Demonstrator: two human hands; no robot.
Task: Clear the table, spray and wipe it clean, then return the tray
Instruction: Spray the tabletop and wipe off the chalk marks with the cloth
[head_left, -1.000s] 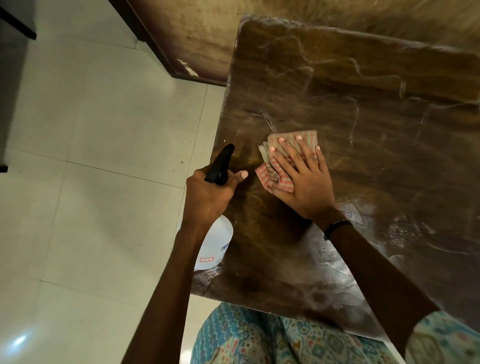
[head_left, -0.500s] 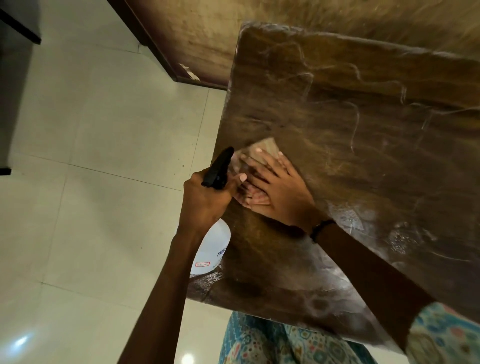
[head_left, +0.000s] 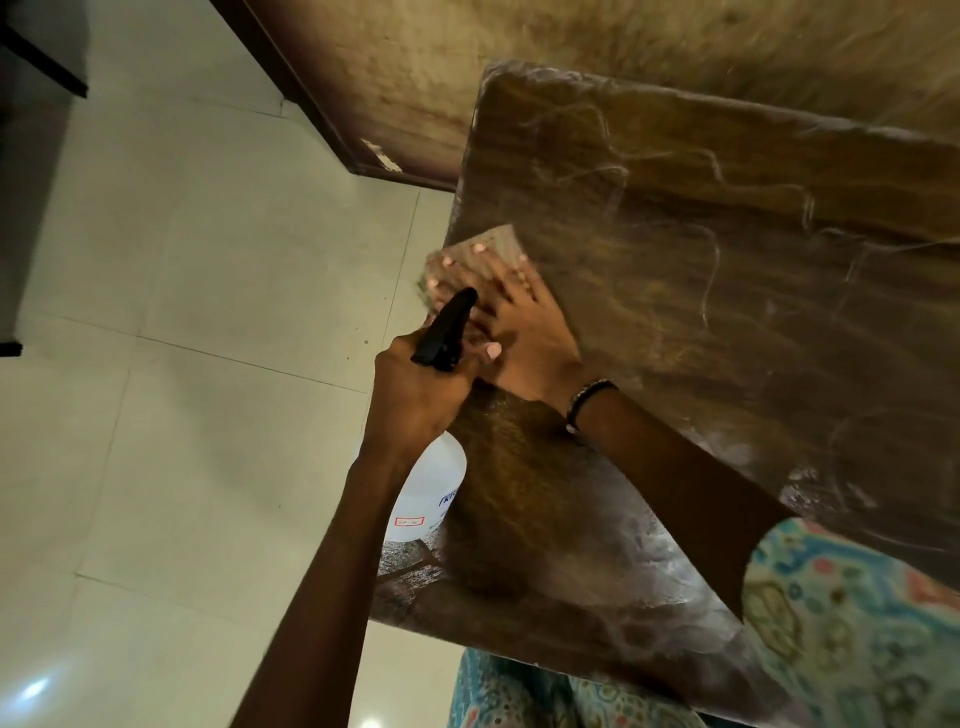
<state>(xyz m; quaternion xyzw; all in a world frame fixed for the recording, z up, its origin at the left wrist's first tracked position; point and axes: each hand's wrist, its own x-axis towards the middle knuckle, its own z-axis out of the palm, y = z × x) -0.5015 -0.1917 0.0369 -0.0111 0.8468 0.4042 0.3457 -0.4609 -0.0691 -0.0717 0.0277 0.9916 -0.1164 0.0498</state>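
The brown table (head_left: 701, 270) shows wet streaks across its top. My right hand (head_left: 524, 332) lies flat with spread fingers on a folded checked cloth (head_left: 488, 247), pressing it against the table's left edge. My left hand (head_left: 415, 389) grips the neck of a white spray bottle (head_left: 426, 493) with a black trigger head (head_left: 444, 330), held just off the table's left side, in front of the right hand's thumb. No tray is in view.
Pale floor tiles (head_left: 182, 364) spread to the left of the table. A brown wall with a dark skirting (head_left: 322, 119) runs behind it. A dark piece of furniture (head_left: 31, 62) stands at the far left. My patterned clothing (head_left: 857, 623) fills the bottom right.
My right hand has slid the cloth left and a little away from me, to the table's left edge. My left hand with the bottle has stayed about in place.
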